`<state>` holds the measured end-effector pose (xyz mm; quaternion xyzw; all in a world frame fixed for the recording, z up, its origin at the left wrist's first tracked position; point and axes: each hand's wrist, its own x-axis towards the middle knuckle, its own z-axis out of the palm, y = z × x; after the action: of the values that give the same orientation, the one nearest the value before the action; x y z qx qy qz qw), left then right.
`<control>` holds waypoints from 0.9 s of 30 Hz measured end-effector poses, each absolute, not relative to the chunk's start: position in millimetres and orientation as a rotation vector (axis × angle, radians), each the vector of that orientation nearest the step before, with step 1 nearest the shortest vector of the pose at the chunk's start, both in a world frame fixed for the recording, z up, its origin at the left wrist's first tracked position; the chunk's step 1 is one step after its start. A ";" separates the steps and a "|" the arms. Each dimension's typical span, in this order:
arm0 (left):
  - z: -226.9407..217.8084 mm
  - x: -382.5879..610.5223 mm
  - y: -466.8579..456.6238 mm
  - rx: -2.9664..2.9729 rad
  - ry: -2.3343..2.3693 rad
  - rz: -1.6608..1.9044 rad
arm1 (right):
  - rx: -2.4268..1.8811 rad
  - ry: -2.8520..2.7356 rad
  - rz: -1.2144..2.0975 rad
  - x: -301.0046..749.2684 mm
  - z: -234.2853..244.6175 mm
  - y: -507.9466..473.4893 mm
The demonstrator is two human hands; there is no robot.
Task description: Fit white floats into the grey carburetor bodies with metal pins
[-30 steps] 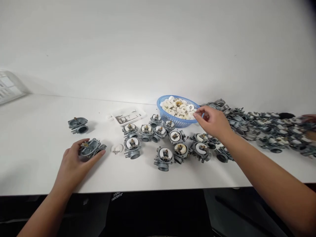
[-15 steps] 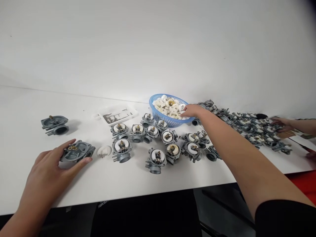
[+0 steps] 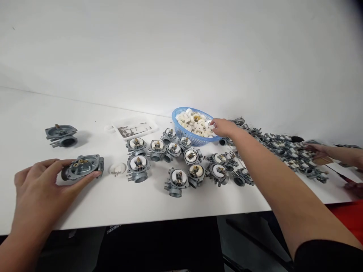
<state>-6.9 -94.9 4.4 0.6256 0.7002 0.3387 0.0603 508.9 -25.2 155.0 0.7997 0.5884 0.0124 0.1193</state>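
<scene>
Head view: a grey metal body [image 3: 82, 168] with brass fittings is held at the left end of the white table [image 3: 121, 207], its hollow side turned upward and slightly tilted. It is gripped by the left hand [image 3: 47, 185], with the fingers laid along its far left side and the thumb pressed to its near right edge. Just to its right, a loose white float [image 3: 117, 169] is laid flat on the table. Beyond the held body, a second metal body [image 3: 61, 136], with no float seated in it, is set apart.

The right hand [image 3: 224, 127] is placed over the right rim of a blue basket [image 3: 193, 139], with the fingers bent inward and drawn close together at the heaped white pieces [image 3: 195, 122]; whether one is pinched cannot be told. To the left of the basket, thin metal pins [image 3: 127, 131] are held in a white tray [image 3: 152, 126]. In front of the basket, metal bodies with floats [image 3: 179, 178] are gathered in a loose cluster. Farther right, a crowded pile of bodies [image 3: 283, 145] is touched by another person's hand [image 3: 317, 150], and some red cloth [image 3: 347, 215] is seen at the table's edge.
</scene>
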 end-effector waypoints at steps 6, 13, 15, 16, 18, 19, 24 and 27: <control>14.8 -7.4 -95.4 1.761 2.122 0.748 | 2.468 2.129 0.201 513.1 162.3 -40.5; 15.4 -8.8 -99.2 1.558 2.147 0.722 | 2.540 2.731 0.357 478.5 157.6 -67.5; 19.9 -7.4 -100.6 1.577 2.127 0.710 | 2.474 2.911 0.356 459.6 155.1 -81.0; 22.2 -6.8 -101.0 1.590 2.117 0.704 | 2.427 2.999 0.365 449.6 154.1 -88.9; 25.9 -5.7 -101.2 1.638 2.083 0.710 | 2.304 3.164 0.413 429.6 152.8 -106.8; 27.1 -5.5 -101.1 1.668 2.055 0.725 | 2.233 3.243 0.448 420.1 152.5 -116.2; 27.3 -6.3 -99.5 1.672 1.921 0.877 | 1.899 3.592 0.436 383.1 155.7 -161.4; 25.1 -9.0 -99.1 1.601 1.865 1.068 | 1.621 3.775 0.343 369.8 162.3 -184.4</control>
<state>-9.0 -99.1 25.1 0.5815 0.6776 0.3880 0.2286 369.8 -184.4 162.3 0.3469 0.8077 0.0735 -0.4710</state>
